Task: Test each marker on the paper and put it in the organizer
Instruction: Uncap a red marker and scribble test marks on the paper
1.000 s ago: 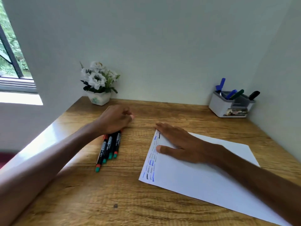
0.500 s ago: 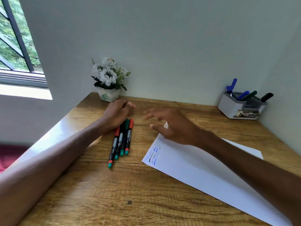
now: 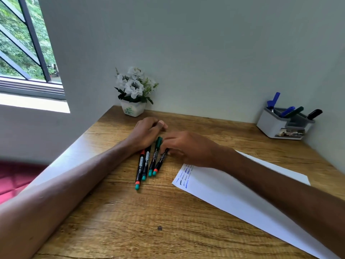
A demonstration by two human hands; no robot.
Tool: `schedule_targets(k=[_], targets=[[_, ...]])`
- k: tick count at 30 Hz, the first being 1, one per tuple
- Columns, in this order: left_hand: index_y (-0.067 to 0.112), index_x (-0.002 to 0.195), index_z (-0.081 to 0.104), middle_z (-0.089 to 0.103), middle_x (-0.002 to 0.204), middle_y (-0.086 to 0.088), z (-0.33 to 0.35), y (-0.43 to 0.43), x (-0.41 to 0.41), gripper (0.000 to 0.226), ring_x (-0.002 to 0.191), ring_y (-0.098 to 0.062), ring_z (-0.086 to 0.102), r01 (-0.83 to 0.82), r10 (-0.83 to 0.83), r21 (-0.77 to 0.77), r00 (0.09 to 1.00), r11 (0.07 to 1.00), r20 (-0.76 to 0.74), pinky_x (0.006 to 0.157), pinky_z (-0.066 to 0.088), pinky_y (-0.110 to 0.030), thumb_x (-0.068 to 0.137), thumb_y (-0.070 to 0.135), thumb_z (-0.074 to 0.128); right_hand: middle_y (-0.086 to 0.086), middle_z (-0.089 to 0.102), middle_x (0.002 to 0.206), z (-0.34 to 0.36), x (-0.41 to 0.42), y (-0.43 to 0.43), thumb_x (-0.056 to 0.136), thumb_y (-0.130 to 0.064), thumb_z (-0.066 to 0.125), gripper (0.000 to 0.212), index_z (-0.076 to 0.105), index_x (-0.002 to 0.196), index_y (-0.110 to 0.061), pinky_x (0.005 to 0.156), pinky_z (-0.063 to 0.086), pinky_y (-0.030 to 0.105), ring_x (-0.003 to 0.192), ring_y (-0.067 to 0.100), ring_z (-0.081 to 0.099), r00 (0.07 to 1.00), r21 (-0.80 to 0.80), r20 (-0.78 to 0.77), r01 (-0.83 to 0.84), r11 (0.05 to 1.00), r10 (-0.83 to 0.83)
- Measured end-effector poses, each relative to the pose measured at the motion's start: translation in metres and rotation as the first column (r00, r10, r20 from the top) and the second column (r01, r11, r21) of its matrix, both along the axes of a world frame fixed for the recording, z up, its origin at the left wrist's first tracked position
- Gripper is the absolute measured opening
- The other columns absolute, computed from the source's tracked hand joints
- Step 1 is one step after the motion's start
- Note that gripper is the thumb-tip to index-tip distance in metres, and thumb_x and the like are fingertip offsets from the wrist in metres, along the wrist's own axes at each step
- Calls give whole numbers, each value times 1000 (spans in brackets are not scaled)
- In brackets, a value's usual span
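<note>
Markers (image 3: 147,161): right hand (image 3: 188,148) quit the paper (image 3: 233,199), fingers (image 3: 165,146) pinching the rightmost marker (image 3: 160,162); left hand (image 3: 147,131) lies relaxed.

Bare left hand (image 3: 147,133) and right hand (image 3: 188,148), forearms uncovered throughout.

The wooden counter (image 3: 168,212) fits into a wall corner. At 11 o'clock, in the far corner, stands a white pot of white flowers (image 3: 133,109). At 1 o'clock a grey organizer (image 3: 276,128) sits close to the walls. Four markers (image 3: 146,163) lie side by side toward 10 o'clock. A sheet of paper (image 3: 233,193), scribbled blue and black at its left edge, runs toward 4 o'clock.
</note>
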State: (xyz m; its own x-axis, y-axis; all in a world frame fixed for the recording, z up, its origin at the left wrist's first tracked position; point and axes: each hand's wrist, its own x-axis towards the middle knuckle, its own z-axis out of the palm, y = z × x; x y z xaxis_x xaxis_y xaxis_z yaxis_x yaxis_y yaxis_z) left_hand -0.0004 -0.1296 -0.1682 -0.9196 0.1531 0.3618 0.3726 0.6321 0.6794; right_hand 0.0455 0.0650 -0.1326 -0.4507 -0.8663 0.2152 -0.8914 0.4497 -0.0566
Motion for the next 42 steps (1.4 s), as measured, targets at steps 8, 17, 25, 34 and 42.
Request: schedule_targets(k=[8, 17, 25, 34, 42], targets=[[19, 108, 74, 70, 104, 12, -1, 8, 4, 28, 93, 2, 62, -35, 34, -21, 999, 999, -16, 73, 39, -9, 107, 26, 47, 2, 67, 116, 0, -3, 24, 96, -2, 64, 24, 68, 115, -17, 68, 48, 26, 91, 13, 59, 991, 30, -123, 63, 998, -59], [19, 95, 73, 73, 111, 4, 12, 38, 31, 9, 105, -8, 60, 58, -152, -299, 941, 952, -302, 97, 42, -28, 95, 19, 65, -3, 69, 100, 7, -5, 87, 95, -6, 66, 26, 64, 117, -20, 78, 58, 28, 85, 11, 68, 916, -470, 239, 399, 787, -322], [22, 135, 65, 61, 142, 8, 11, 70, 60, 40, 131, -6, 49, 334, -418, -492, 906, 804, -68, 107, 34, -23, 97, 36, 63, 10, 78, 93, 4, 5, 108, 86, -14, 83, 13, 76, 98, -16, 64, 62, 28, 82, 19, 76, 782, -682, 605, 607, 409, -151], [30, 109, 76, 70, 121, 21, 7, 79, 74, 39, 114, 4, 56, 345, -426, -417, 897, 841, -117, 96, 36, -17, 82, 58, 75, 14, 72, 74, -2, 21, 115, 89, -10, 79, 11, 72, 89, -1, 46, 53, 29, 58, 23, 67, 707, -663, 707, 669, 337, -12], [26, 119, 64, 68, 112, 12, 13, 68, 67, 46, 98, -1, 61, 180, -239, -230, 934, 957, -266, 84, 48, -21, 85, 57, 70, 26, 76, 96, -13, 27, 117, 90, -16, 73, 25, 75, 107, 3, 63, 62, 33, 77, 30, 74, 593, -582, 794, 676, 452, 135]])
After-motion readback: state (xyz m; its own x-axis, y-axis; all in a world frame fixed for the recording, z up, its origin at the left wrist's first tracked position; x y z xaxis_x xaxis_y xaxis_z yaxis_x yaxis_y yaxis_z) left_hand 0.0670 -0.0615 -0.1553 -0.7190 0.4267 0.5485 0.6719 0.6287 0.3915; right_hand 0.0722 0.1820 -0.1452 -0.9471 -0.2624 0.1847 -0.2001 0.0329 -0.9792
